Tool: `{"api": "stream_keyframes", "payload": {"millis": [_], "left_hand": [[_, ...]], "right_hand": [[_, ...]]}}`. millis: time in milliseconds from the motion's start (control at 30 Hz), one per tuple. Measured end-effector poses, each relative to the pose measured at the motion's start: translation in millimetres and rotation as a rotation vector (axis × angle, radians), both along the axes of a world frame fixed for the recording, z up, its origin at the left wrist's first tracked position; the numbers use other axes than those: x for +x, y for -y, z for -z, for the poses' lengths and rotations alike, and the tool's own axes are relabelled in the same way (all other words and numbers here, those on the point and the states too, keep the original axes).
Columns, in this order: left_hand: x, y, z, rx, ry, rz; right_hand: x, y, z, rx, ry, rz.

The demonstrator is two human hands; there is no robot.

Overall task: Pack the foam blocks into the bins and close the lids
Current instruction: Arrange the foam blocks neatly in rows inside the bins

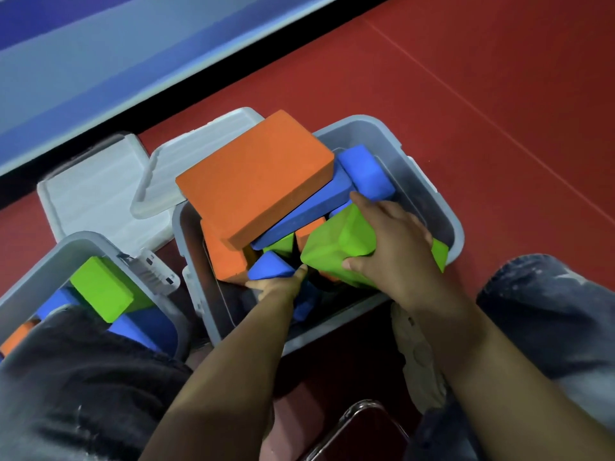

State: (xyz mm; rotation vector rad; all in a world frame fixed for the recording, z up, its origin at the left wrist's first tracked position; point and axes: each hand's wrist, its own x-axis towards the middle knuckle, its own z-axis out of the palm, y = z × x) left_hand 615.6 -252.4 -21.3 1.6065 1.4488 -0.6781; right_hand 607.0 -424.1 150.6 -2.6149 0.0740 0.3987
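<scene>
Two grey plastic bins stand on the red floor, lids off.

Main grey bin (429, 181): piled above its rim. On top, one large flat orange foam slab (256, 178), tilted, long axis running from the bin's near-left wall up toward its far-right corner. Beneath it, one long blue foam block (309, 211) on the same diagonal; further blue, green and orange pieces below, partly hidden, count uncertain.

Right hand (392, 241): fingers curled over one large green foam block (336, 247) at the bin's near side.

Left hand (279, 284): grasping one blue foam wedge (269, 266).

Second grey bin (43, 257), near-left: one green foam cuboid (100, 287) on blue blocks.

Two translucent white lids (96, 191) lie flat behind the bins.
</scene>
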Motion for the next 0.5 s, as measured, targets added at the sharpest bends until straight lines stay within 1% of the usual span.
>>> {"api": "stream_keyframes", "payload": {"millis": [100, 233, 367, 500], "left_hand": [[1, 1, 7, 0.051, -0.04, 0.024], [0, 1, 3, 0.048, -0.002, -0.014], [-14, -11, -3, 0.071, 0.014, 0.047], [-28, -25, -5, 0.022, 0.066, -0.037]], "right_hand": [[0, 0, 1, 0.003, 0.017, -0.013], [-1, 3, 2, 0.007, 0.036, -0.018], [-1, 10, 2, 0.013, 0.022, -0.002], [-4, 11, 2, 0.012, 0.034, -0.037]]}}
